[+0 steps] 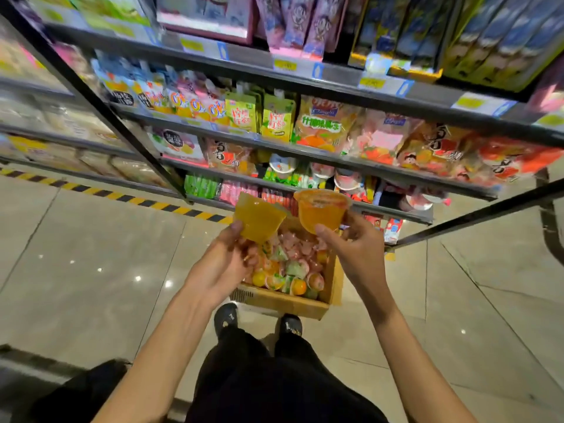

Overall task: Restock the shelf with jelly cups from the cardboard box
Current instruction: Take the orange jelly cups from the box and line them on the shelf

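left hand (pixel 227 257) pinches a tilted yellow translucent plastic jelly cup (pixel 258 217) | right hand (pixel 354 242) grips an upright orange plastic jelly cup (pixel 320 210) | both above the open brown cardboard box (pixel 290 302) of assorted cups, before the lowest shelf (pixel 393 210)

Shop aisle, tiered shelves (pixel 305 154) of packaged snacks (pixel 323 126), yellow price labels (pixel 284 65), tiled floor (pixel 91 254)

The person wears loose black trousers (pixel 274 389) and black shoes. The left shoe (pixel 225 319) and the right shoe (pixel 290 326) each carry a small pale marking on top. Both forearms are bare down to the lower edge of the view, as are the left hand (pixel 224 264) and the right hand (pixel 358 251).
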